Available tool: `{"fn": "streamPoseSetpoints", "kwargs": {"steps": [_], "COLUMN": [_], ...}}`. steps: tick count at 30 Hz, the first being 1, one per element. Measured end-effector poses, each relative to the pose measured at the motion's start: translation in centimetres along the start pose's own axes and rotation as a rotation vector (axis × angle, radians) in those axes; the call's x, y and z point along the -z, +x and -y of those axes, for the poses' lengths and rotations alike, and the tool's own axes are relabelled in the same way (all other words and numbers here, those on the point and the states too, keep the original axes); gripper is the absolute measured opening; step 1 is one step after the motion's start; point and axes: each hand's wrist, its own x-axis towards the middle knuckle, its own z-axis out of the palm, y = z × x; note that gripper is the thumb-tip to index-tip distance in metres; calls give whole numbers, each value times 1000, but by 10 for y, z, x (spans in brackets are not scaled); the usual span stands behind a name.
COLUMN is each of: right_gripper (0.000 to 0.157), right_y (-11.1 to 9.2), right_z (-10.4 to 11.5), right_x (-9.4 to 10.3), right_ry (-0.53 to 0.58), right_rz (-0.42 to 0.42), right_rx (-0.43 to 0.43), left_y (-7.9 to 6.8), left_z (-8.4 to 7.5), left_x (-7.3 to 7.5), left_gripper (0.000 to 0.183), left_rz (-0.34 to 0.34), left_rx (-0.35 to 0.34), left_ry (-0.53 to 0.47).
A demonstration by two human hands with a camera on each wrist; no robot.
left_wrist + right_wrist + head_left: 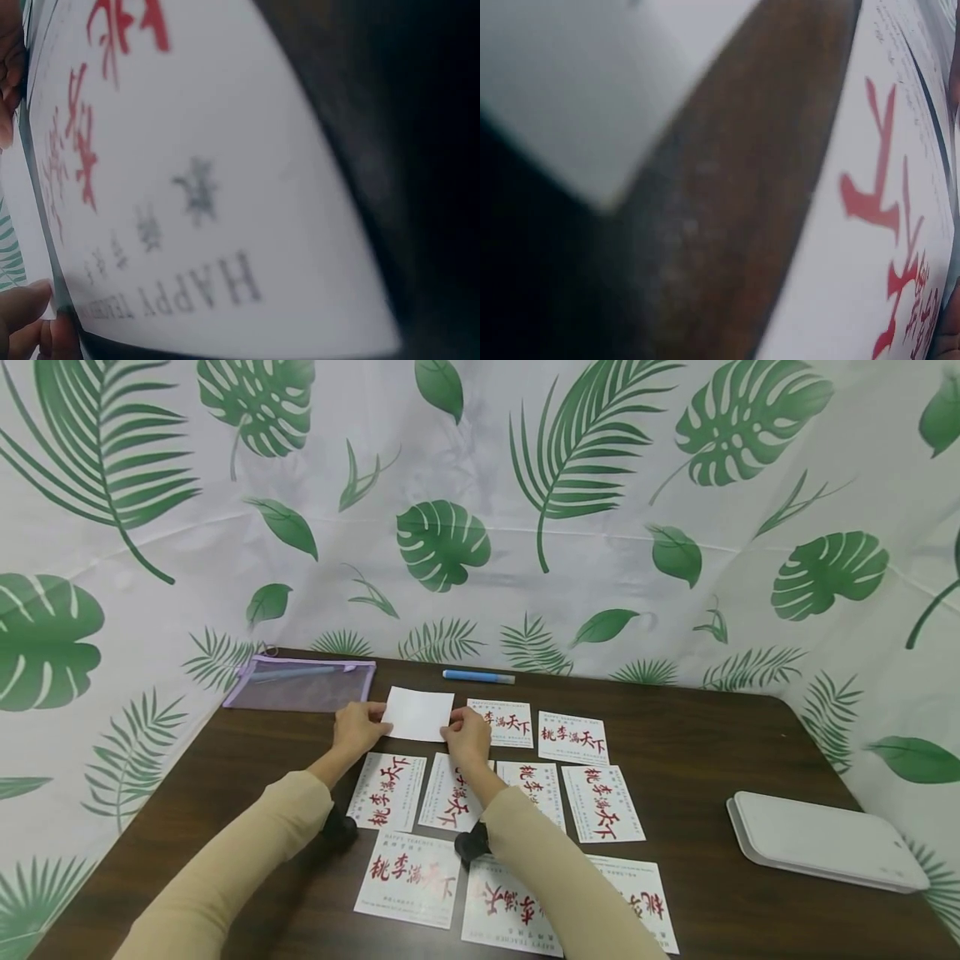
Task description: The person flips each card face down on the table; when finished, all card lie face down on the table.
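A white card (420,714), its upward face blank, is held between both hands at the back left of the card layout. My left hand (356,728) pinches its left edge with thumb and fingertips. On the right edge, my right hand (468,739) pinches it near the lower corner. Beside the right hand lies a card with red characters (512,727), partly covered by that hand. Another printed card (387,791) lies below the left hand and looms large in the left wrist view, where fingers (26,304) show at the lower left corner.
Several more printed cards (603,803) lie in rows on the dark wooden table (697,752), some turned sideways or upside down. A purple mesh pouch (300,687) sits at the back left, a blue pen (477,677) behind the cards, and a white flat case (825,839) at the right.
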Motion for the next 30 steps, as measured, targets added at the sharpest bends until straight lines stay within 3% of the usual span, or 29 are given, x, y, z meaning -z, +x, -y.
{"fn": "streamPoseSetpoints", "kwargs": {"steps": [18, 24, 30], "right_gripper": [21, 25, 26], "right_y": [-2, -2, 7], "right_z": [5, 6, 4], "right_x": [-6, -4, 6], "right_ry": [-115, -154, -66], "right_rz": [-12, -10, -37], "right_rx": [-21, 7, 46], "left_y": [2, 5, 5], "left_z": [0, -3, -2], "left_x": [3, 6, 8], "left_gripper": [38, 38, 37], "left_rz": [60, 89, 105], "left_rx": [-19, -20, -33], "left_ry": [78, 95, 109]}}
